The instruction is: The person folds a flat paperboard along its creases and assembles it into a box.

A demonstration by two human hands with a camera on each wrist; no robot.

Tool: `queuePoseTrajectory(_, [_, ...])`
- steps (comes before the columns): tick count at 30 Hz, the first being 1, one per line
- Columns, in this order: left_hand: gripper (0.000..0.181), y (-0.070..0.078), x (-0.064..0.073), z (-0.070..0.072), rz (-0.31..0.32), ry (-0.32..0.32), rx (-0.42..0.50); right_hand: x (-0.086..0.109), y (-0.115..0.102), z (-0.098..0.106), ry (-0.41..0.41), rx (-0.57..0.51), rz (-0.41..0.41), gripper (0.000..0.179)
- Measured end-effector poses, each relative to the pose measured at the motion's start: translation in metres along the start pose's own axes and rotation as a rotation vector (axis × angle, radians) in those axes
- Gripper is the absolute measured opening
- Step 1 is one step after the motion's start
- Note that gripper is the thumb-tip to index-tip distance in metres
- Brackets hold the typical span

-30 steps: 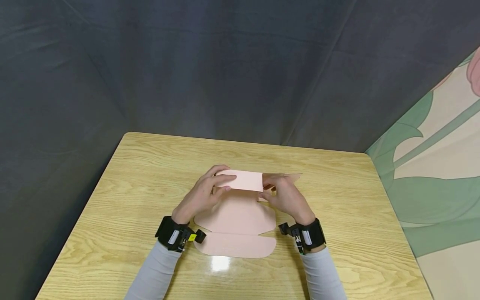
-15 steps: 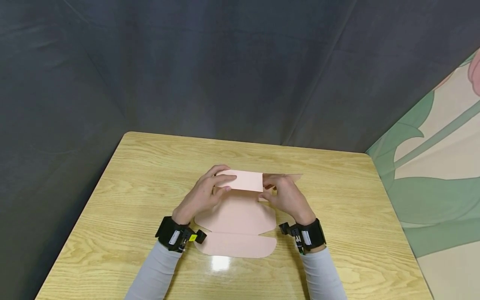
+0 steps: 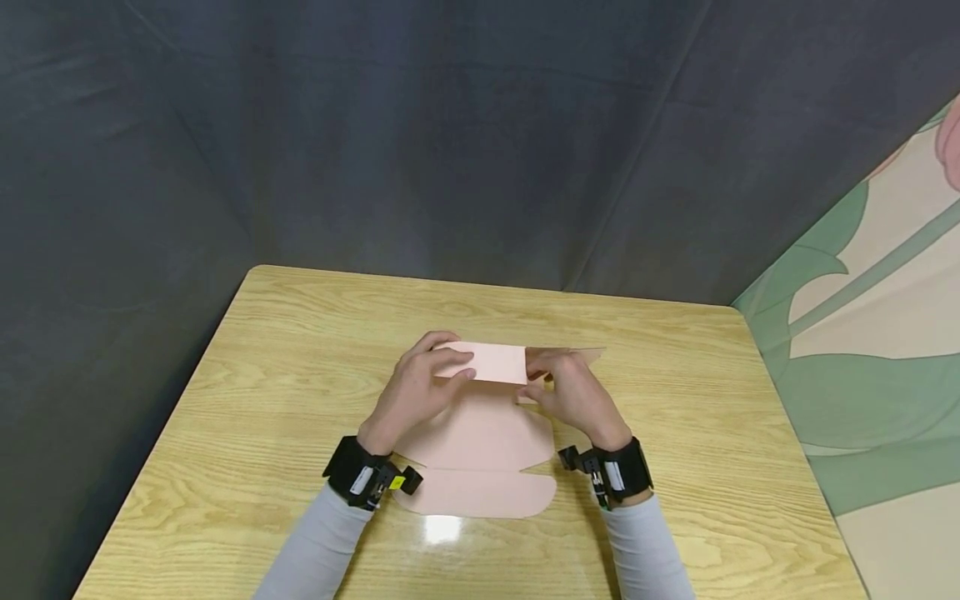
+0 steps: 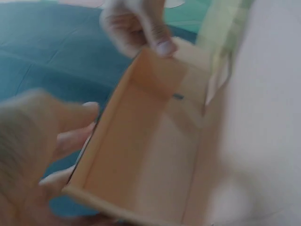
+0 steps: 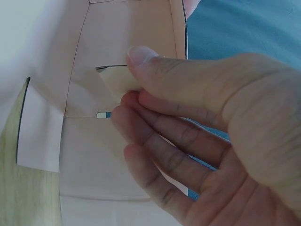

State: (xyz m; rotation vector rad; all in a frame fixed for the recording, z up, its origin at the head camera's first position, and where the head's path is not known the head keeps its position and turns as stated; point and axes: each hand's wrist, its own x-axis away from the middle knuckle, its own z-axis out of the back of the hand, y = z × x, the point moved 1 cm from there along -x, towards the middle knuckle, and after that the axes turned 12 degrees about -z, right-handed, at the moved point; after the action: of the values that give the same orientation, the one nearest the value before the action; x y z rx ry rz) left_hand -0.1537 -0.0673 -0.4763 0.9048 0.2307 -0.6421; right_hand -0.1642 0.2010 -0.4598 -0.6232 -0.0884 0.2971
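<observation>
A pink, partly folded cardboard box (image 3: 480, 433) lies before me, its lid and rounded front flap (image 3: 476, 493) spread toward my body. My left hand (image 3: 416, 385) grips the left end of the raised wall (image 3: 498, 363), index finger across its face and thumb by its lower edge. In the left wrist view that hand is blurred beside the wall. My right hand (image 3: 577, 393) is at the box's right end. Seen from the right wrist, its thumb and index finger pinch a small folded flap (image 5: 115, 77) above a slot (image 5: 102, 115) in the cardboard.
The box rests on a wood-grain table (image 3: 712, 433). A dark curtain (image 3: 450, 150) hangs behind it, and a floral fabric (image 3: 885, 400) is at the right. A side flap (image 5: 40, 127) stands out from the box in the right wrist view.
My left hand and wrist have shifted slightly right, with the thumb sliding right along the wall's lower edge. The lid and front flap have moved slightly right. My right hand stays in place.
</observation>
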Motion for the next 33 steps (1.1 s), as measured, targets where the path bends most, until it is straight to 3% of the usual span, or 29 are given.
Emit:
queuePoseTrajectory(4, [0.029,0.004,-0.001,-0.007,0.042,0.092,-0.036,0.000,-0.001,0.000,-0.001,-0.013,0.004,0.012])
queuePoseTrajectory(7, [0.028,0.006,-0.001,-0.008,0.057,0.122,-0.045,-0.001,0.000,-0.001,-0.011,-0.023,-0.005,0.014])
queuePoseTrajectory(18, [0.029,0.007,-0.001,-0.009,0.055,0.142,-0.043,-0.001,0.011,0.001,-0.073,-0.055,-0.095,0.017])
queuePoseTrajectory(26, [0.029,0.006,-0.002,-0.011,0.056,0.129,-0.044,-0.002,0.022,-0.006,-0.163,0.060,-0.293,0.021])
queuePoseTrajectory(33, [0.029,0.007,-0.003,-0.010,0.046,0.131,-0.046,-0.003,0.017,-0.008,-0.181,0.040,-0.339,0.027])
